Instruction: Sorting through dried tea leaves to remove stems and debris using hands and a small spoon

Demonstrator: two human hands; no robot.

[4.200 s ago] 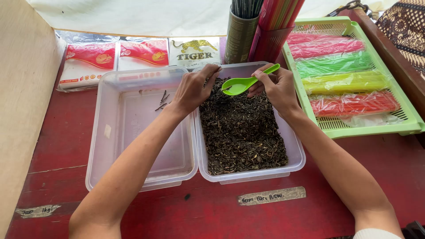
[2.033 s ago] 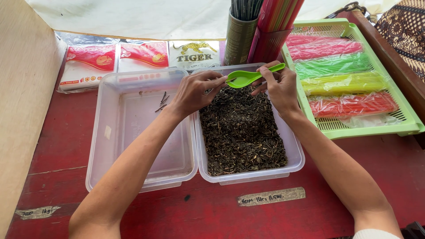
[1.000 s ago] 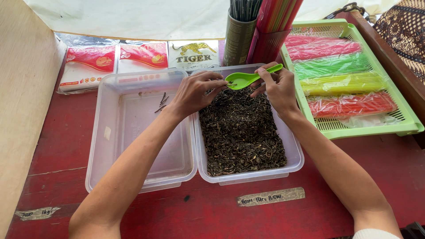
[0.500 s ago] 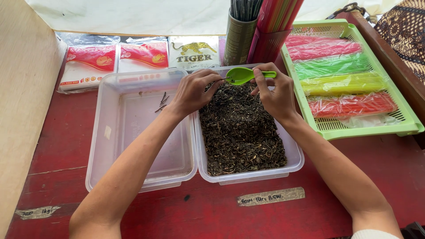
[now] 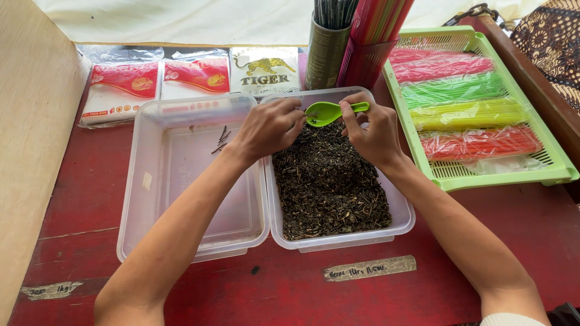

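The green plastic scoop (image 5: 329, 112) is small, glossy and lime-coloured, with a rounded oval bowl and a short flat handle pointing to my right. A few dark flecks sit in its bowl. I hold it over the far end of the clear plastic tub (image 5: 403, 218), which is filled with dry, dark, twiggy loose tea leaves (image 5: 329, 184).

My right hand (image 5: 376, 130) pinches the scoop's handle between thumb and fingers, closed firmly on it. My left hand (image 5: 270, 127) is curled just beside the scoop's bowl, fingertips bunched together at its rim; whether they grip any leaves I cannot tell. The 2 hands are close, with only the scoop between them.

To my left, touching the tub, lies its clear lid (image 5: 187, 181), shallow and rectangular, with a few stray leaves in it. To my right stands a light green slatted tray (image 5: 559, 172) holding bundles of coloured straws (image 5: 468, 90). Everything rests on a worn red wooden table (image 5: 78, 205).
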